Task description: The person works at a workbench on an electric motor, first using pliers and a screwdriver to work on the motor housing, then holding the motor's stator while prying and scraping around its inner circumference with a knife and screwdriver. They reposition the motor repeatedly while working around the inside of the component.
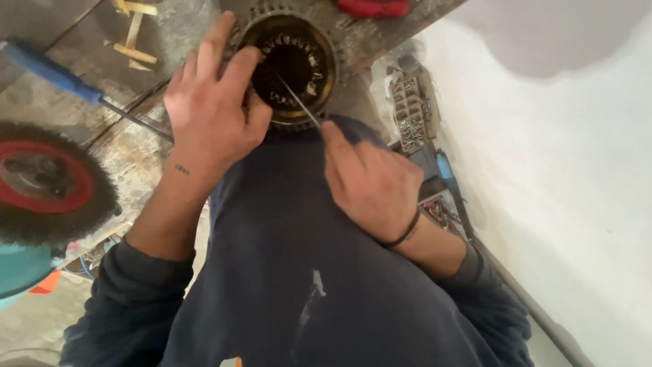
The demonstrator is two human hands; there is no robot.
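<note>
Motor stator [293, 64], a round ring with copper windings poking inward around the bore, sits at the near edge of the worn wooden bench [136, 153], right up against the person's dark sweatshirt [285, 258]. Looks like it's pulled in that close so it's braced between body and bench and can't skate around.

Only the head cam here, looking straight down. Left hand [214, 115] is draped over the left side of the ring, fingers [234, 64] curled over the rim and into the opening, so they're closed around the edge, clamping it in place. Right hand [373, 183] pinches a thin metal pick [299, 100] between thumb and fingertips, closed tight on the near end. The pick runs diagonally up and left with its tip down inside the bore near the windings. The low pencil-style grip looks made for fine control rather than force.

Other stuff around: a blue-handled screwdriver [51, 73] lies on the bench to the left, well apart from the hands. A wire wheel brush with a red hub [47, 178] sits at the far left edge. Some small wooden sticks [136, 34] are up top, something red [373, 7] beyond the stator, and a grey slotted metal part [411, 109] off the right edge by the white wall [570, 170].
</note>
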